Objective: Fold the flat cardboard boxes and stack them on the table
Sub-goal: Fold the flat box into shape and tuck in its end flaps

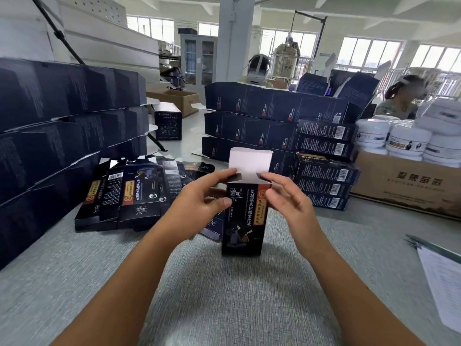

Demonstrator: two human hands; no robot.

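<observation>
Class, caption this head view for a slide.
Left hand and right hand hold an upright dark box, fingers on its side flaps.

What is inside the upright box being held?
The box shows only the white inner face of its raised top flap. Its cavity is hidden by the front wall and the side flaps held by the left hand and right hand.

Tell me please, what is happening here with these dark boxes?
A person is folding a dark cardboard box that stands upright on the table. The left hand and the right hand hold its upper part at the two side flaps; the white top flap is not yet closed. Flat boxes lie to the left, stacked folded boxes behind.
</observation>
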